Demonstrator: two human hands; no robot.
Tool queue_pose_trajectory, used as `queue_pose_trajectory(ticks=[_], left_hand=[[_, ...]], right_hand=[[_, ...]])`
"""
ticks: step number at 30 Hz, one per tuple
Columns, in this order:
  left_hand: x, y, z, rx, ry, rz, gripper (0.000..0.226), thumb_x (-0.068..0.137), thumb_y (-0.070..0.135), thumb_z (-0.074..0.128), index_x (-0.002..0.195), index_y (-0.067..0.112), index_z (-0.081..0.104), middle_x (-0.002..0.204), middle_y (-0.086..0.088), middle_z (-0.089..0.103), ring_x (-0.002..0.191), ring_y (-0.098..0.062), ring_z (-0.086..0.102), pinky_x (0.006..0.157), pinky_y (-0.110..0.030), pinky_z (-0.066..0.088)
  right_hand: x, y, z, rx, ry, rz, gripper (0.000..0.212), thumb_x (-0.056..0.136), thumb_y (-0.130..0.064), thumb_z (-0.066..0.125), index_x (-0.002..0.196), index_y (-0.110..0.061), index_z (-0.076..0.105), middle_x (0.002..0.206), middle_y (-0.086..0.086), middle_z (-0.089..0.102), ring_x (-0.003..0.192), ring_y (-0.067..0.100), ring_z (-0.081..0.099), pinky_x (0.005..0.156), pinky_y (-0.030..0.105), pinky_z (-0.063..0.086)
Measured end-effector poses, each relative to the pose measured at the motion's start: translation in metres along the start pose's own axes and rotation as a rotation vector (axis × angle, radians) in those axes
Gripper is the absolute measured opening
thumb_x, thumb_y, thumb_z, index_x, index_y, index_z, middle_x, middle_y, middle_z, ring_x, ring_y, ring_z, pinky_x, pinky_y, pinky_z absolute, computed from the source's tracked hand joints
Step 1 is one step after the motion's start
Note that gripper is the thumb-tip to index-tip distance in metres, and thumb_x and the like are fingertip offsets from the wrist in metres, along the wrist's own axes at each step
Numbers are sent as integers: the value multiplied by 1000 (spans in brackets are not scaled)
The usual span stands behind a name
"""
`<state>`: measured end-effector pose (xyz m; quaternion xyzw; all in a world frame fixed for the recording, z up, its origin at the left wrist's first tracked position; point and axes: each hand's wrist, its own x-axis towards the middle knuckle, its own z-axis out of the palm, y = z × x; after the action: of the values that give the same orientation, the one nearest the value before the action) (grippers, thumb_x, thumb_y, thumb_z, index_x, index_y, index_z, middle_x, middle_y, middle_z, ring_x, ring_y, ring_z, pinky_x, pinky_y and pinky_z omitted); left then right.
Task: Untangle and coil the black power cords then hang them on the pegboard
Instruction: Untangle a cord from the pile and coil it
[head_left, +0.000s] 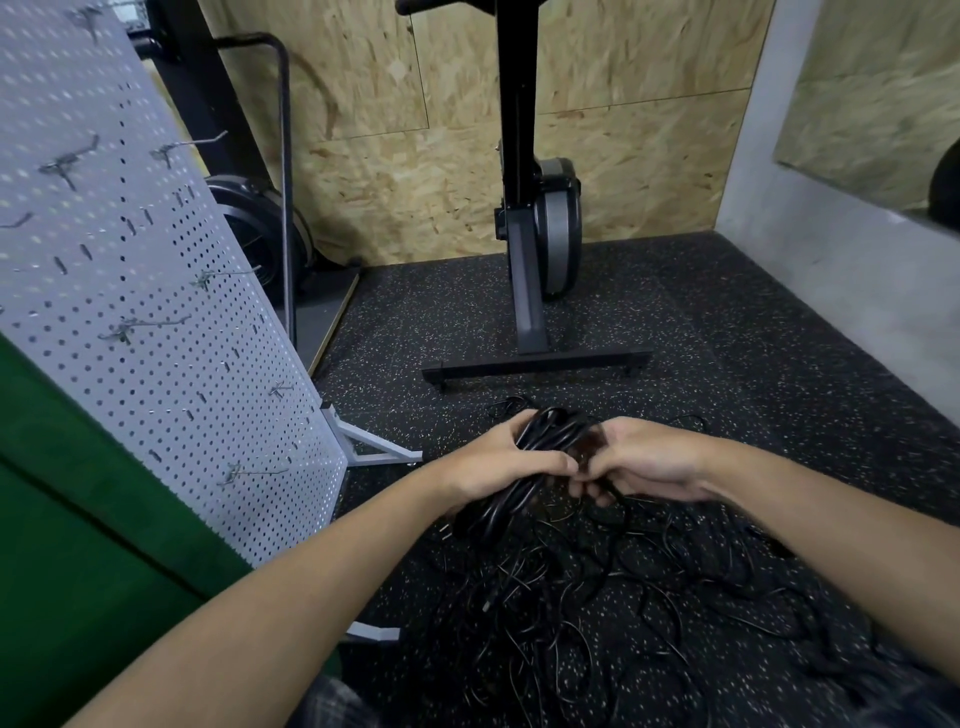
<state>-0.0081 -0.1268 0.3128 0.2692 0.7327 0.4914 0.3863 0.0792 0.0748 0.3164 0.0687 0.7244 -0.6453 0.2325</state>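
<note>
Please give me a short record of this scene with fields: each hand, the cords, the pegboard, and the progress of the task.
left hand: grips the coiled cord bundle
right hand: pinches a cord strand beside the bundle
tangled cords: loose black heap on the speckled floor, below the hands
pegboard: stands at the left; its hooks carry no cord
progress: one bundle coiled in hand, nothing hung yet
</note>
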Motion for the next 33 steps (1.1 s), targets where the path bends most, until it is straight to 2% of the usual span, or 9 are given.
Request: queue_pose_trajectory(ticks=[6, 10, 12, 14, 18, 23, 26, 30, 33], left_hand=[[1, -7, 1, 229, -12, 91, 79, 72, 36, 88, 142, 37, 51, 126, 7, 71, 118, -9, 67, 109, -34, 50], [3, -7, -1, 254, 8, 131, 84, 72, 30, 89, 145, 35, 48, 131, 9, 68, 123, -8, 65, 114, -37, 47], [2, -5, -6, 276, 30, 141, 83, 76, 25, 88, 147, 34, 46, 133, 9, 66, 124, -5, 63, 113, -32, 46], [1, -5, -13, 298, 57, 145, 80, 80, 20, 86, 147, 34, 45, 133, 11, 65, 122, -2, 62, 111, -27, 46], [-4, -6, -18, 326, 63, 137, 77, 82, 17, 85, 145, 36, 46, 128, 14, 66, 112, 1, 66, 102, -24, 51], [-4, -4, -18, 344, 66, 141, 76, 82, 15, 84, 144, 37, 45, 126, 13, 66, 110, -2, 67, 99, -24, 55], [-3, -6, -20, 338, 93, 130, 76, 82, 15, 85, 143, 35, 45, 125, 12, 67, 109, -2, 67, 98, -25, 55], [-2, -11, -16, 385, 57, 115, 82, 79, 22, 89, 145, 41, 43, 127, 17, 66, 114, 3, 65, 101, -19, 50], [1, -12, -13, 321, 108, 119, 79, 77, 22, 89, 142, 40, 47, 125, 15, 68, 115, -1, 65, 107, -28, 49]], right_hand=[[-1, 7, 2, -234, 65, -83, 22, 94, 5, 65, 112, -8, 67, 84, 2, 77, 70, 16, 67, 60, 27, 51], [8, 11, 6, -259, 179, -152, 24, 96, 2, 63, 118, -7, 59, 77, 7, 74, 61, 18, 66, 55, 31, 54], [7, 9, 3, -326, 144, -95, 17, 99, -21, 70, 110, -10, 63, 81, 8, 77, 68, 17, 71, 65, 28, 56], [4, 13, -5, -507, 31, 23, 30, 95, -46, 72, 104, -17, 71, 91, -2, 80, 88, 10, 74, 90, 29, 54], [9, 37, -17, -417, -98, 143, 14, 101, -27, 68, 106, -18, 77, 111, -5, 79, 116, 5, 67, 114, 36, 47], [6, 36, -28, -525, 14, 61, 21, 104, -33, 63, 109, -20, 79, 113, -14, 78, 108, -4, 68, 104, 22, 46], [4, 30, -30, -597, 99, -61, 25, 107, -38, 56, 104, -22, 74, 98, -10, 80, 101, 8, 71, 104, 32, 47], [8, 22, -17, -415, 132, -186, 34, 110, -33, 48, 89, -8, 55, 61, -6, 46, 59, 15, 51, 72, 33, 56], [11, 11, -9, -124, 186, -116, 25, 113, -29, 43, 97, -13, 53, 63, -8, 36, 53, 9, 31, 49, 24, 31]])
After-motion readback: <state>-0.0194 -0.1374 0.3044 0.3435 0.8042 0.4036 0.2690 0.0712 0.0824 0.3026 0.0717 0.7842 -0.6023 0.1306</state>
